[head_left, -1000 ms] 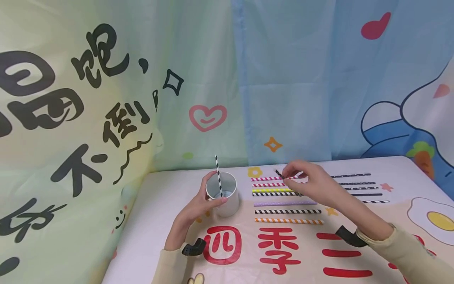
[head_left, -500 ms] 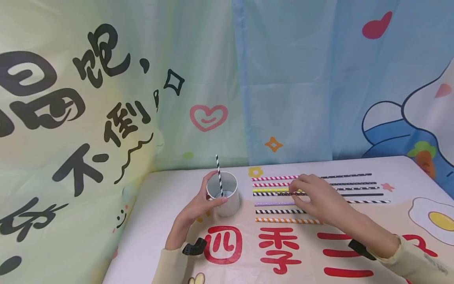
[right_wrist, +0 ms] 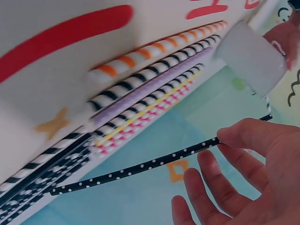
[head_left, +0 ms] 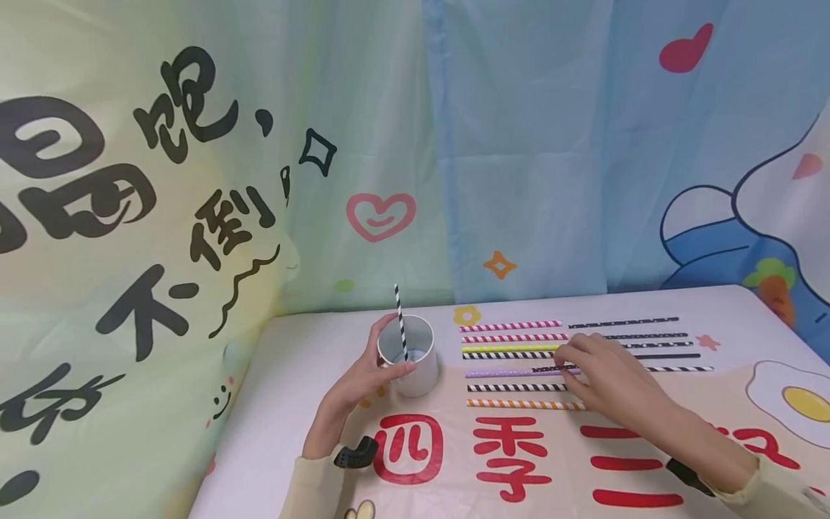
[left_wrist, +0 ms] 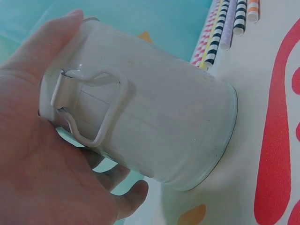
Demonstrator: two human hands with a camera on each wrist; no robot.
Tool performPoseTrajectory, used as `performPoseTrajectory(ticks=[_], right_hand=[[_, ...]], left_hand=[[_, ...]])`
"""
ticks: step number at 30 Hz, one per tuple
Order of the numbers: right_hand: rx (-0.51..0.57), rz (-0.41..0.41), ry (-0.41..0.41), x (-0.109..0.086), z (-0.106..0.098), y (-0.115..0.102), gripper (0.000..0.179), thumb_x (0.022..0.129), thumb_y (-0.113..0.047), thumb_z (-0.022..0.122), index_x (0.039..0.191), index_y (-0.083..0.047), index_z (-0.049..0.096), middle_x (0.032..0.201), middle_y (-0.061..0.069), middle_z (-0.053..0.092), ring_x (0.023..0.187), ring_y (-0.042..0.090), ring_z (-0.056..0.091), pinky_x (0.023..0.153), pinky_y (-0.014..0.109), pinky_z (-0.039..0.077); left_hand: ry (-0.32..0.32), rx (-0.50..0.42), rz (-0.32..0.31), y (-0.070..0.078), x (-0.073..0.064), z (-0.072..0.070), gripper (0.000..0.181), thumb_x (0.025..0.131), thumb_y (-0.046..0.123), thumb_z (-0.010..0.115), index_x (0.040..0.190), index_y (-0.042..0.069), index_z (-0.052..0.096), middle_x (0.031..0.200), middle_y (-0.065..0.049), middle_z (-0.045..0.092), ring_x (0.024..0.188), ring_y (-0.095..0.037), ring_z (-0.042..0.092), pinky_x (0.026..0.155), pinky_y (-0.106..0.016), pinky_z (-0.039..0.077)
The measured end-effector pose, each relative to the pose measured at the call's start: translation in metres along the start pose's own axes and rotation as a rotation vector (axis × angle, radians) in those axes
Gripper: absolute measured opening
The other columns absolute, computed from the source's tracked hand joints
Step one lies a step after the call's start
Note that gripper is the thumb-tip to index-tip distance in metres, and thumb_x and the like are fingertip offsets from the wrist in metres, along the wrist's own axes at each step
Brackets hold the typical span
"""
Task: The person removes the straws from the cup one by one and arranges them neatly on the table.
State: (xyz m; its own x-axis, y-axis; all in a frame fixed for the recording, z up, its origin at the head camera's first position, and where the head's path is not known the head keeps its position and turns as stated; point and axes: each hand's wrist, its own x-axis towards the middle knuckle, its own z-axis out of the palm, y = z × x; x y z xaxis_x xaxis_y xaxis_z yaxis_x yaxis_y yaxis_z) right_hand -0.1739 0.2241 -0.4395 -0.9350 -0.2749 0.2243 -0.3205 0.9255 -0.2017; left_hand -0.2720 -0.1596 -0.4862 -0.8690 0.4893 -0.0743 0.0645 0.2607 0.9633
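My left hand [head_left: 364,376] grips a white cup [head_left: 420,380] near its rim, thumb on the near side. A small loop handle [left_wrist: 108,110] shows on the cup's side in the left wrist view. One black-and-white striped paper straw [head_left: 398,310] leans inside the cup. My right hand [head_left: 609,373] pinches a black straw with white dots [right_wrist: 126,172] between thumb and index finger. The other right-hand fingers are spread below it. In the head view this dotted straw lies just above the row of straws, largely hidden by the hand.
Left of the right hand lie pink-striped, yellow, lilac [head_left: 493,373], black-striped and orange-striped straws [head_left: 519,404]. More dark straws [head_left: 661,335] lie to its right. A printed cloth covers the table [head_left: 311,339]; a printed curtain [head_left: 519,144] hangs behind.
The right hand has come down and rightward from above the back straws, bringing the dotted straw low over the row. The left hand and cup stay where they were.
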Motion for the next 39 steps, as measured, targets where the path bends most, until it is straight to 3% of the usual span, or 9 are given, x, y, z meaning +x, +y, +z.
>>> performPoseTrajectory(ticks=[8,21,31,39], right_hand=[[-0.035,0.03,0.009,-0.014,0.003,0.024,0.027,0.079,-0.02,0.084,0.103,-0.019,0.073,0.104,0.008,0.068,0.102,0.032,0.061,0.091,0.06,0.051],[-0.074,0.103,-0.021,-0.036,0.016,0.059,0.029,0.077,-0.02,0.085,0.102,-0.012,0.073,0.101,0.012,0.067,0.096,0.034,0.06,0.088,0.062,0.05],[-0.101,0.135,-0.044,-0.042,0.026,0.081,0.032,0.077,-0.02,0.086,0.104,-0.009,0.073,0.101,0.017,0.067,0.095,0.04,0.06,0.087,0.066,0.048],[-0.116,0.136,-0.037,-0.043,0.033,0.091,0.026,0.075,-0.015,0.085,0.097,-0.01,0.073,0.094,0.012,0.065,0.089,0.035,0.057,0.082,0.06,0.048]], left_hand=[[0.009,-0.003,-0.005,-0.002,0.0,0.0,0.091,0.09,0.029,0.074,0.157,0.034,0.012,0.157,-0.011,0.026,0.147,-0.043,0.023,0.114,-0.066,0.031],[0.011,-0.007,-0.021,-0.003,-0.001,0.002,0.09,0.09,0.029,0.074,0.155,0.038,0.012,0.156,-0.009,0.029,0.145,-0.036,0.029,0.114,-0.066,0.031],[0.005,-0.01,-0.013,-0.002,0.0,0.002,0.09,0.09,0.029,0.073,0.155,0.039,0.012,0.157,-0.008,0.028,0.145,-0.035,0.028,0.113,-0.064,0.033],[0.013,-0.006,-0.012,-0.002,0.001,0.001,0.09,0.09,0.029,0.074,0.155,0.039,0.013,0.156,-0.007,0.029,0.144,-0.035,0.029,0.114,-0.065,0.032]])
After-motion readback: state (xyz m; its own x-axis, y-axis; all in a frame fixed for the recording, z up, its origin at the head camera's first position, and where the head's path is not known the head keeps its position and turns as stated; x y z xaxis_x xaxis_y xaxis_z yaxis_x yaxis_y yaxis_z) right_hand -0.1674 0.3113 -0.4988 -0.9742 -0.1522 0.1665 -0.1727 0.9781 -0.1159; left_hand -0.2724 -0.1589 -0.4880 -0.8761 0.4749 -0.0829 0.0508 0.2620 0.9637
